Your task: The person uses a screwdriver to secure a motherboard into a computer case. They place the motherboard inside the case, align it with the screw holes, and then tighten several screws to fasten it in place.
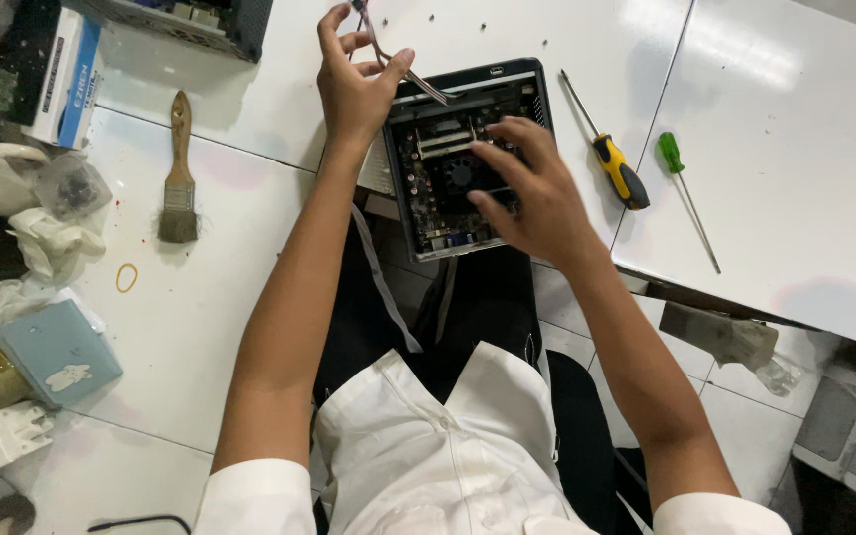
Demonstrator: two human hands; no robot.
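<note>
A small open computer case (467, 77) lies on the white table edge in front of me, its circuit board and fan exposed. My left hand (348, 84) is at the case's upper left corner, pinching a thin grey cable (388, 57) that runs from the board. My right hand (532, 193) rests over the board's right side, fingers spread and touching the components near the fan.
A yellow-handled screwdriver (618, 170) and a green-handled one (672, 155) lie right of the case. A paintbrush (178, 188) and a rubber band (126, 277) lie left. Boxes, cloths and a blue box (56, 352) crowd the left edge. My lap is below.
</note>
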